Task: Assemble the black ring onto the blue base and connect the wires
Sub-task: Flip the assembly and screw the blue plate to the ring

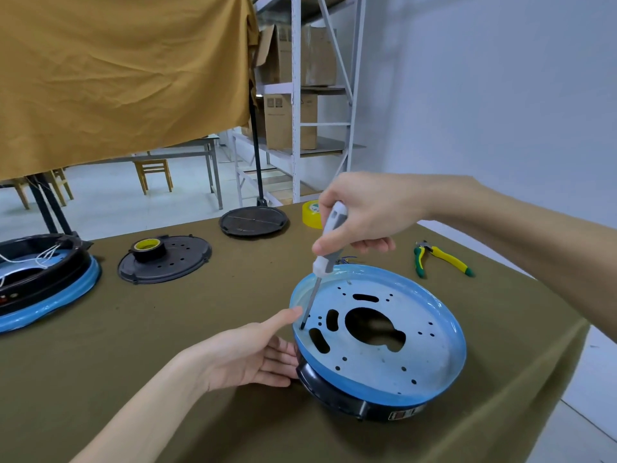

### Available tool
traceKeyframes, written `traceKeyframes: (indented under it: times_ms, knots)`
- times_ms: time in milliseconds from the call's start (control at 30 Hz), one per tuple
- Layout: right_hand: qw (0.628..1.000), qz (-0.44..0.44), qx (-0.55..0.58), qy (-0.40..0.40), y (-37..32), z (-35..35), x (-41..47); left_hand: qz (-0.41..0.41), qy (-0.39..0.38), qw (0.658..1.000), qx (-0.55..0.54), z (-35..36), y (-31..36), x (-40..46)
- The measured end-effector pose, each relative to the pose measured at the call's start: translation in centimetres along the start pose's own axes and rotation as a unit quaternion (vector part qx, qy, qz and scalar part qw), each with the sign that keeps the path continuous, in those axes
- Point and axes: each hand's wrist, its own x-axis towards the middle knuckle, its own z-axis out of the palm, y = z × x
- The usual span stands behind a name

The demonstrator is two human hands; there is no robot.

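Observation:
A blue base point(430, 372) with a perforated metal plate lies tilted on top of a black ring point(320, 385) at the table's front right. My right hand point(364, 215) grips a grey and white screwdriver point(325, 248), and its tip sits on the plate near the left rim. My left hand point(247, 352) steadies the assembly from the left, thumb on the blue rim and fingers against the black ring. A few wire ends point(344, 261) peek out behind the base.
A second blue and black assembly with white wires point(40, 282) sits at the left edge. Behind are a black cover carrying a yellow tape roll point(148, 248), a round black plate point(253, 220), another yellow tape roll point(310, 213), and green-yellow pliers point(440, 257) at right.

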Motion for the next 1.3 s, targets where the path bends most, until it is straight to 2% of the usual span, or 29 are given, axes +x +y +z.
traceKeyframes:
  times_ms: [267, 467, 667, 767, 833, 900, 1000, 1100, 1233, 1300]
  knots:
    - [0.999, 0.004, -0.012, -0.053, -2.1, -0.6, 0.9, 0.002, 0.013, 1.000, -0.004, 0.4, 0.1, -0.2]
    - [1.000, 0.009, -0.013, -0.010, -1.7, 0.5, 1.2, 0.005, 0.028, 1.000, 0.000, 0.7, 0.3, -0.5]
    - [0.994, 0.006, 0.105, 0.030, 1.3, 0.0, -0.8, 0.004, 0.052, 0.997, -0.055, 1.0, 0.0, -0.4]
    - [0.958, 0.028, 0.259, 0.119, 4.8, 0.7, -2.2, 0.033, 0.110, 0.990, -0.086, 0.7, -0.2, -0.1]
    - [0.903, 0.050, 0.393, 0.167, 7.6, 2.2, -3.0, 0.062, 0.152, 0.982, -0.094, -0.1, -0.2, 0.0]
    - [0.862, 0.075, 0.457, 0.209, 10.7, 4.5, -3.2, 0.086, 0.180, 0.975, -0.099, -1.1, -0.1, 0.0]
    - [0.869, 0.174, 0.340, 0.314, 15.1, 9.6, -3.1, 0.111, 0.181, 0.967, -0.140, -2.3, 0.1, -0.3]
    - [0.852, 0.225, 0.259, 0.397, 17.9, 15.1, -3.4, 0.122, 0.174, 0.961, -0.176, -2.6, 0.2, -0.3]
    - [0.860, 0.276, 0.107, 0.416, 20.9, 18.6, -3.8, 0.139, 0.221, 0.945, -0.198, -2.2, 0.3, -0.2]
    - [0.856, 0.308, 0.084, 0.406, 21.3, 18.8, -4.0, 0.160, 0.253, 0.931, -0.209, -2.1, 0.7, -0.5]
